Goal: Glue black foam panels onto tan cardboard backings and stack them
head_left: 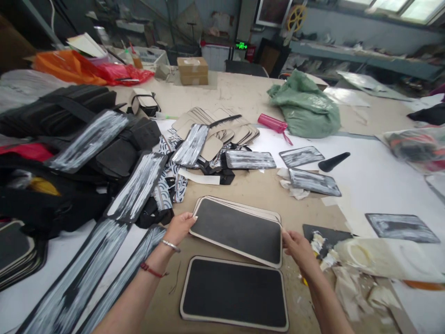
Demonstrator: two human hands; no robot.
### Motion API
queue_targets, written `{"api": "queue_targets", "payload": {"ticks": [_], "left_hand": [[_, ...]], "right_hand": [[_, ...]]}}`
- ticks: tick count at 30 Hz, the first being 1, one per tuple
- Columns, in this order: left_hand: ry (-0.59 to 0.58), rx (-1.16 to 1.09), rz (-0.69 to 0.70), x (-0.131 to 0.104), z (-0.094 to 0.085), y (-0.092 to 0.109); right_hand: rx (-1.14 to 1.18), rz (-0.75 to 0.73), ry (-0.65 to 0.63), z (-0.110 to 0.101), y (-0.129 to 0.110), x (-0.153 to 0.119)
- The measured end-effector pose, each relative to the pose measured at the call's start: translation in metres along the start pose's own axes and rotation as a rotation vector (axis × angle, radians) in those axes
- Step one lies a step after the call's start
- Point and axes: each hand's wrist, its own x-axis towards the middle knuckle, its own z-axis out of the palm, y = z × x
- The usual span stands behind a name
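My left hand [181, 228] pinches the left edge of a flat dark panel [238, 229] with rounded corners and a beige border. At its right edge, the fingers of my right hand [297, 248] close on the same panel. It lies tilted over several similar beige-edged pieces, whose rims show behind it. Nearer to me, a second black panel [234, 293] with a beige border lies flat on the table. Left of my left hand, a black strip [137, 188] carries streaky white coating. The undersides of the panels are hidden.
More white-streaked black pieces [250, 159] lie around the table. Beige cut panels [198, 121] are piled beyond my hands. On the right rests a glue-stained plastic jug [389, 260] among scraps. Dark bags [52, 199] crowd the left; a green plastic bag [308, 106] stands farther back.
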Motion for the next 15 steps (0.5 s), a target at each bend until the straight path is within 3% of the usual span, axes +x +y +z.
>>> {"api": "queue_targets", "payload": {"ticks": [4,8,11,15], "left_hand": [[0.024,-0.095,-0.025,-0.008,0.005,-0.003],[0.039,-0.126,0.054,-0.021,0.012,0.004],[0.058,-0.161,0.126,-0.045,0.013,0.005],[0.083,-0.207,0.171,-0.091,0.004,-0.019]], "right_hand": [[-0.093,-0.109,0.071,0.006,0.005,-0.011],[-0.092,-0.265,0.242,0.009,0.0,-0.02],[-0.078,-0.292,0.353,0.007,-0.006,-0.038],[-0.029,-0.279,0.303,0.003,0.006,-0.08]]}}
